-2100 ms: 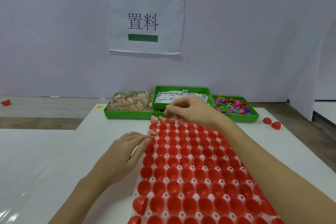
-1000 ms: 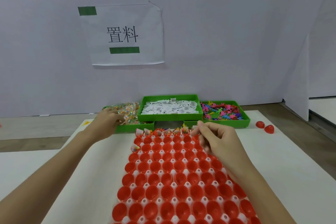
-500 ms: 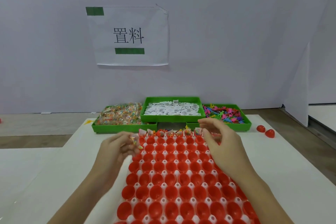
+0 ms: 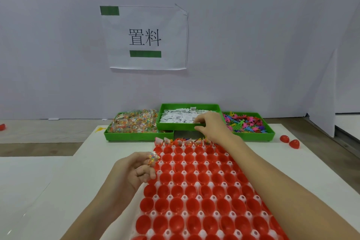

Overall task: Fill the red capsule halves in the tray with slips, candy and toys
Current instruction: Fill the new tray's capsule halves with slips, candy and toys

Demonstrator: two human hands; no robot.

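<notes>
A white tray point(image 4: 196, 198) full of red capsule halves point(image 4: 195, 178) lies in front of me. Its far row point(image 4: 181, 141) holds candy packets and slips. My left hand point(image 4: 134, 171) hovers at the tray's left edge and pinches a small candy packet point(image 4: 153, 157). My right hand point(image 4: 211, 125) reaches over the front rim of the middle green bin of white slips point(image 4: 179, 118), its fingers curled at the slips. What it holds is hidden.
A green bin of candy packets point(image 4: 134, 122) stands at the back left, a green bin of coloured plastic toys point(image 4: 245, 122) at the back right. Two loose red capsule halves point(image 4: 289, 141) lie on the white table to the right. A paper sign point(image 4: 145, 38) hangs on the wall.
My right hand has moved from the tray's far row up to the slip bin. My left hand, back from the candy bin, stays at the tray's left edge with a candy packet.
</notes>
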